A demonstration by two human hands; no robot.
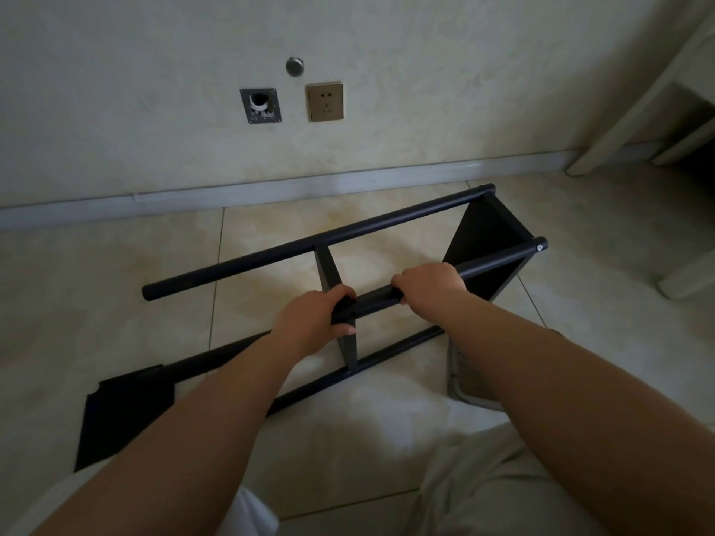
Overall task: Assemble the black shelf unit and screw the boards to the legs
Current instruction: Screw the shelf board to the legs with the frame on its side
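Note:
The black shelf unit lies on its side on the tiled floor. Its far leg (309,241) runs from left to upper right. A middle board (329,270) and an end board (485,241) stand on edge between the legs. My left hand (309,323) grips the near upper leg (377,299) at its left end, where it meets the middle board. My right hand (429,282) grips the same leg a little further right. A screw head (539,248) shows at that leg's right end. A lower leg (371,359) rests on the floor. A loose black board (124,419) lies flat at the left.
The wall (154,90) runs behind the unit, with a socket (325,101) and a pipe plate (260,105). White furniture legs (634,106) stand at the right. A pale object (460,381) lies under my right forearm. My light trousers (483,489) fill the bottom.

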